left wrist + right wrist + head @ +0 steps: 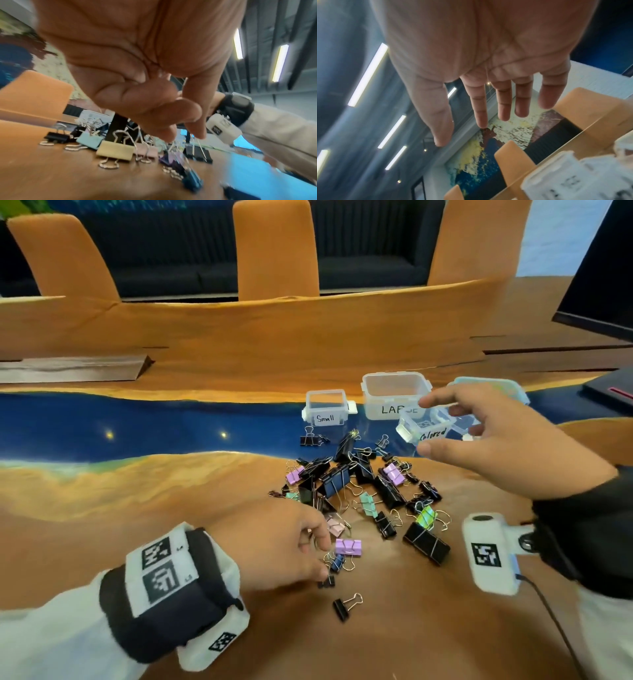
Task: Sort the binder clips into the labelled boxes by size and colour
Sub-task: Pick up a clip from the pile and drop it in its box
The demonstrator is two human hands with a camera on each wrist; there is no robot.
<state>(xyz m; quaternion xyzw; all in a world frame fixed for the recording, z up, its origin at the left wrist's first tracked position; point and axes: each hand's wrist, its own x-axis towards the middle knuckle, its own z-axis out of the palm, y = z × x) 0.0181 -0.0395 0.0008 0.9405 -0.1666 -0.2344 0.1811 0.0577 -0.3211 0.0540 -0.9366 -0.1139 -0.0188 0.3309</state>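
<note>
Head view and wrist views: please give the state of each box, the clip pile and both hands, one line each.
Small box: lid off, upright, looks empty.
LARGE box: lid off, upright, looks empty.
Colored box: lid off, tilted toward the camera.
binder clips: unsorted pile on the table.
left hand: fingers curled, pinching a clip's wire handle.
right hand: fingers straight, holding nothing, beside the Colored box.

A wooden table (171, 542) crossed by a glossy blue band is seen, and a heap of binder clips (359, 494), black, purple, mint, pink and yellow-green, is spread over the wood. On the blue band three clear boxes are set: one labelled Small (327, 407), one labelled LARGE (394, 395) just beside it, and a tilted one labelled Colored (426, 428). A blue-rimmed container (486, 386) is placed behind them.
</note>
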